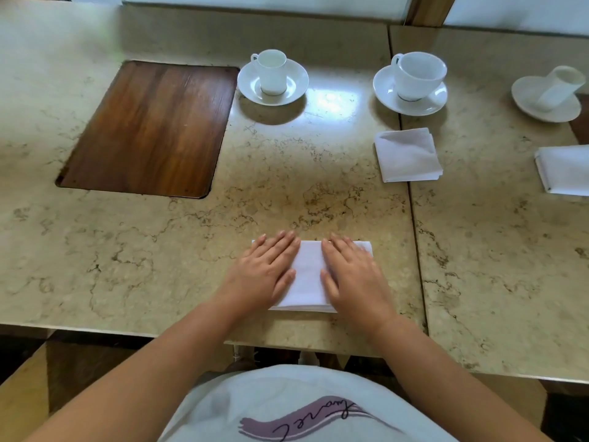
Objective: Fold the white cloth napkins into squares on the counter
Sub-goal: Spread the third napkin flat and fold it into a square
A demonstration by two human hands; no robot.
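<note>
Folded white napkin [308, 275] lay near front edge of marble counter [159, 250]. Left hand [266, 271] and right hand [352, 275] pressed flat on it, fingers straight, close together. Farther right: second folded napkin [408, 156], third folded napkin [564, 170] at frame edge. Beyond: wooden inset panel [149, 129], three cups on saucers [272, 79].

folded white napkin [308, 275] flat near counter edge (two more [408, 154] [564, 170] far right)

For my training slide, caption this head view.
Left hand and right hand press a folded white napkin flat on the marble counter.
</note>
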